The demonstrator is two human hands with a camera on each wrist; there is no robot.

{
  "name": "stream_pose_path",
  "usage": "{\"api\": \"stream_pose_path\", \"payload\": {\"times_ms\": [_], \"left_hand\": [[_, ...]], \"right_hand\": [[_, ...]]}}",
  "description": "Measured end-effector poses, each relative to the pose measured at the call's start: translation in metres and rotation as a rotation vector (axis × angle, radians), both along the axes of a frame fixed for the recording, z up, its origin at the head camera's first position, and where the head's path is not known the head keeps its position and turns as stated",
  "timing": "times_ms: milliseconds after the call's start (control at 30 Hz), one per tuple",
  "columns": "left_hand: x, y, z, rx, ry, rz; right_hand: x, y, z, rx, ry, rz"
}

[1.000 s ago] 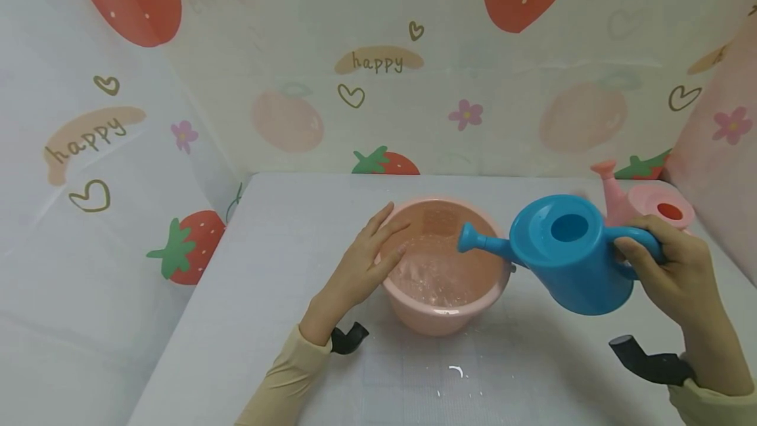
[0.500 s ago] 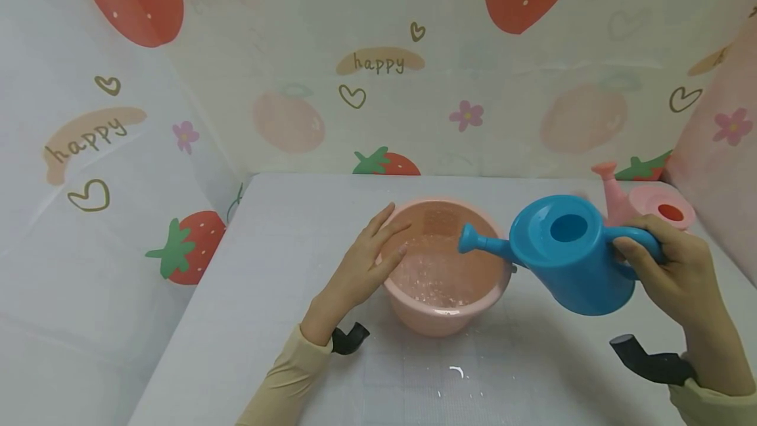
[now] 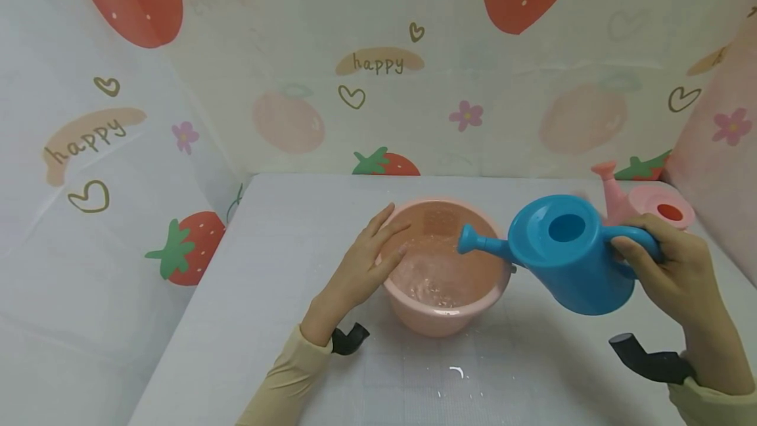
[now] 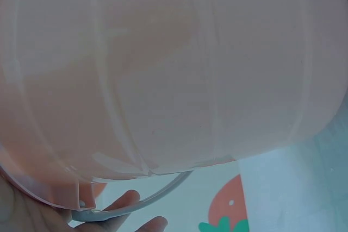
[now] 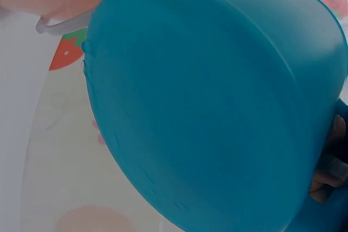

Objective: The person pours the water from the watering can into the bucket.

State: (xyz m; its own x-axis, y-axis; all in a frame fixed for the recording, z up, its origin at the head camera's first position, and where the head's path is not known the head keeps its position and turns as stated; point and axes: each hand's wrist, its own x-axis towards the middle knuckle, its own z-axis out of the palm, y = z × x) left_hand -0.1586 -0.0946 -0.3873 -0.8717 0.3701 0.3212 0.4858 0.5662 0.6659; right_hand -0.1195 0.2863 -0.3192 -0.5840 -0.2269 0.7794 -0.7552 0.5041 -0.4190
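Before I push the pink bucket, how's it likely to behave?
The pink bucket may slosh, since rippled water sits inside. It looks like glossy plastic, so it's probably fairly stiff. It narrows toward its base, so a high push could tip it.

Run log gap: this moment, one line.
left grip: on rim of pink bucket; right grip: holds blue watering can by handle; spout: over bucket; pink watering can: behind blue can

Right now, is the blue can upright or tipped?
Tipped. In the right hand, the blue can leans toward the bucket; its spout lies nearly level, while that of the pink can points up.
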Motion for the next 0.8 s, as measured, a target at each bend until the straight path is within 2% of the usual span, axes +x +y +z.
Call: {"api": "stream_pose_path", "payload": {"times_ms": [800], "left_hand": [[0.0012, 0.0004, 0.0010, -0.013, -0.005, 0.004]], "right_hand": [[0.0001, -0.0004, 0.0030, 0.017, -0.001, -0.014]]}}
